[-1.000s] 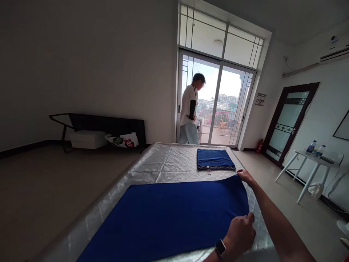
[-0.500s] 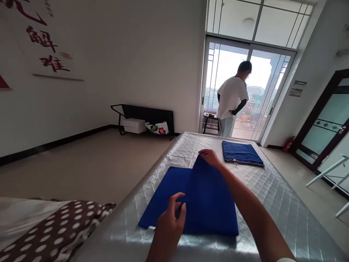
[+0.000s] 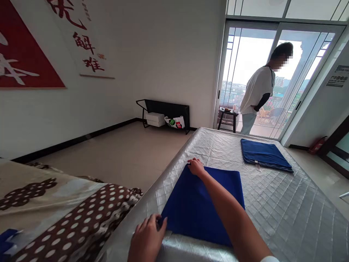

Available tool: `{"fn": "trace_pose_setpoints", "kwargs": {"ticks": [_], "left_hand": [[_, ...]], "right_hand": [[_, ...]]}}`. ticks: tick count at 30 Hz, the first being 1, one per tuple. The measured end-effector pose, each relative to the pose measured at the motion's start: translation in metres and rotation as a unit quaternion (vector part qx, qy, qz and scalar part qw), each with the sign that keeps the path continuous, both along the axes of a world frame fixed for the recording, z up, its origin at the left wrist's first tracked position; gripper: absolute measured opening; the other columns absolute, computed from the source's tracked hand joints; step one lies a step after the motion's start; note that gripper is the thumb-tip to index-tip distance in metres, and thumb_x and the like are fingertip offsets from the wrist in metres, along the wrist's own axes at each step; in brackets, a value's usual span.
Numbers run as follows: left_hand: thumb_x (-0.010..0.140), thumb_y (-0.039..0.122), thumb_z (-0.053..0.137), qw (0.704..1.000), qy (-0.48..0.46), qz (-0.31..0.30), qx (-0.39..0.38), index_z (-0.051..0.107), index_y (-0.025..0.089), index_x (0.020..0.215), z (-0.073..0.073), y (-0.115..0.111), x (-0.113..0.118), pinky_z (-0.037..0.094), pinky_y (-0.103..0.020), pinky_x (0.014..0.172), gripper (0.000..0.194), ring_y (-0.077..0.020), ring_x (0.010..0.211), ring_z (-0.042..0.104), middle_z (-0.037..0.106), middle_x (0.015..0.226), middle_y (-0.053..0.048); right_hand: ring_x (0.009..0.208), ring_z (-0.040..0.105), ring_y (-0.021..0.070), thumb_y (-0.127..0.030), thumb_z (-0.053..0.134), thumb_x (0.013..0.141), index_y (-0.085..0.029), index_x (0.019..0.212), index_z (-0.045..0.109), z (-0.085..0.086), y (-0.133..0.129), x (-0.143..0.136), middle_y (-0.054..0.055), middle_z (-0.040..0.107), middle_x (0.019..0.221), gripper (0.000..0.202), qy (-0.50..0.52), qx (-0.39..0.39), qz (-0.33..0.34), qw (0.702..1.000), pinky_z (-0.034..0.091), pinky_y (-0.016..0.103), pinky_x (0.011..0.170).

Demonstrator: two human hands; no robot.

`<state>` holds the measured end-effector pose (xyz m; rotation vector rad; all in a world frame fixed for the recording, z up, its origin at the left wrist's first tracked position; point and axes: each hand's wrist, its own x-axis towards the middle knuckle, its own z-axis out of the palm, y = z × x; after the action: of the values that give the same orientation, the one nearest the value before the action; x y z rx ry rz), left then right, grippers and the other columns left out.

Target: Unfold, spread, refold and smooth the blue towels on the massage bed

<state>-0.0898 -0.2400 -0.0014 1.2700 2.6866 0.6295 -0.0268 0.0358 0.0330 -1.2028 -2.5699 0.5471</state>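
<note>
A square blue cloth point(image 3: 201, 207) lies flat on a silver quilted mattress point(image 3: 272, 218) in front of me. My right hand point(image 3: 196, 167) reaches across it, fingers closed on its far left corner. At the near left corner, my left hand point(image 3: 148, 234) has its thumb and fingers around the edge of the cloth; the fingertips are partly hidden. Farther back on the mattress lies a second folded blue cloth point(image 3: 265, 154), with a small white tag at its near edge.
Brown polka-dot bedding point(image 3: 73, 225) lies at the lower left. A black metal-framed piece of furniture point(image 3: 166, 107) stands by the wall, with a white box point(image 3: 155, 119) at it. Beyond the mattress, a person point(image 3: 257, 91) stands by glass doors near a dark stool point(image 3: 228, 114).
My right hand has carried the lifted flap of cloth leftward and down onto the far left corner. My left hand has moved left to the near corner. The view has turned left.
</note>
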Motion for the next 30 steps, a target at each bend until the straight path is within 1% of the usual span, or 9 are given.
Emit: {"fn": "trace_pose_setpoints", "kwargs": {"ticks": [5,9,12,16,21,24,26,28,30], "left_hand": [[0.080,0.050,0.040,0.999,0.014,-0.012,0.051,0.066,0.022,0.077,-0.012,0.003,-0.008,0.051,-0.045,0.090,0.038,-0.0318,0.089,0.067,0.072,0.092,-0.015],[0.077,0.054,0.041,0.995,-0.019,-0.030,0.090,0.064,0.026,0.073,-0.017,0.007,-0.018,0.052,-0.043,0.089,0.036,-0.0304,0.088,0.069,0.073,0.089,-0.011],[0.073,0.050,0.044,0.990,-0.032,-0.060,0.121,0.064,0.026,0.072,-0.010,0.009,-0.020,0.053,-0.042,0.089,0.031,-0.0308,0.093,0.070,0.076,0.094,-0.011],[0.076,0.048,0.047,0.986,-0.069,-0.068,0.137,0.067,0.028,0.079,0.012,0.010,-0.011,0.056,-0.038,0.076,0.028,-0.0287,0.082,0.072,0.078,0.085,-0.005],[0.080,0.054,0.050,0.964,-0.069,-0.058,0.250,0.071,0.028,0.088,0.064,0.015,0.016,0.057,-0.032,0.070,0.034,-0.0232,0.078,0.073,0.078,0.089,-0.002],[0.083,0.056,0.051,0.940,-0.020,-0.084,0.331,0.070,0.027,0.089,0.111,0.021,0.038,0.058,-0.037,0.078,0.035,-0.0237,0.085,0.074,0.078,0.091,0.001],[0.090,0.061,0.040,0.923,0.022,-0.110,0.369,0.068,0.025,0.094,0.146,0.025,0.053,0.054,-0.041,0.083,0.046,-0.0233,0.094,0.073,0.077,0.093,0.005],[0.094,0.063,0.029,0.907,0.053,-0.129,0.396,0.067,0.023,0.099,0.180,0.028,0.068,0.051,-0.042,0.086,0.056,-0.0216,0.099,0.072,0.076,0.094,0.007],[0.093,0.065,0.033,0.894,0.069,-0.144,0.418,0.068,0.022,0.101,0.209,0.028,0.081,0.053,-0.039,0.089,0.056,-0.0199,0.096,0.072,0.076,0.094,0.004]], "right_hand": [[0.121,0.058,0.0272,-0.023,0.058,0.094,-0.024,0.112,0.073,0.007,-0.001,0.001,0.008,0.067,0.127,0.023,0.017,-0.009,-0.002,1.000,0.045,0.039,0.101],[0.111,0.064,0.0222,-0.024,0.060,0.094,-0.024,0.116,0.071,0.034,-0.004,0.022,0.005,0.072,0.117,0.024,0.057,-0.004,0.001,0.998,0.049,0.032,0.095],[0.100,0.068,0.0182,-0.026,0.061,0.094,-0.022,0.115,0.070,0.062,-0.008,0.061,0.002,0.075,0.108,0.023,0.140,0.005,0.017,0.990,0.050,0.026,0.089],[0.092,0.069,0.0171,-0.030,0.060,0.095,-0.023,0.104,0.074,0.097,-0.023,0.137,0.001,0.076,0.101,0.018,0.264,0.036,0.047,0.963,0.051,0.027,0.087],[0.089,0.069,0.0174,-0.039,0.062,0.091,-0.022,0.098,0.074,0.132,-0.051,0.230,0.003,0.076,0.095,0.021,0.332,0.079,0.026,0.940,0.052,0.030,0.086],[0.084,0.069,0.0173,-0.043,0.064,0.088,-0.022,0.102,0.074,0.153,-0.070,0.277,0.002,0.075,0.089,0.027,0.384,0.081,-0.024,0.919,0.054,0.031,0.083],[0.082,0.068,0.0171,-0.047,0.064,0.086,-0.023,0.107,0.074,0.167,-0.085,0.306,0.001,0.074,0.087,0.033,0.402,0.073,-0.046,0.911,0.054,0.031,0.079],[0.082,0.069,0.0173,-0.052,0.067,0.083,-0.024,0.106,0.075,0.180,-0.101,0.333,0.001,0.075,0.089,0.038,0.414,0.063,-0.047,0.907,0.055,0.031,0.077],[0.081,0.069,0.0178,-0.056,0.072,0.077,-0.023,0.101,0.077,0.191,-0.120,0.358,0.001,0.075,0.089,0.040,0.419,0.059,-0.034,0.905,0.057,0.031,0.074]]}}
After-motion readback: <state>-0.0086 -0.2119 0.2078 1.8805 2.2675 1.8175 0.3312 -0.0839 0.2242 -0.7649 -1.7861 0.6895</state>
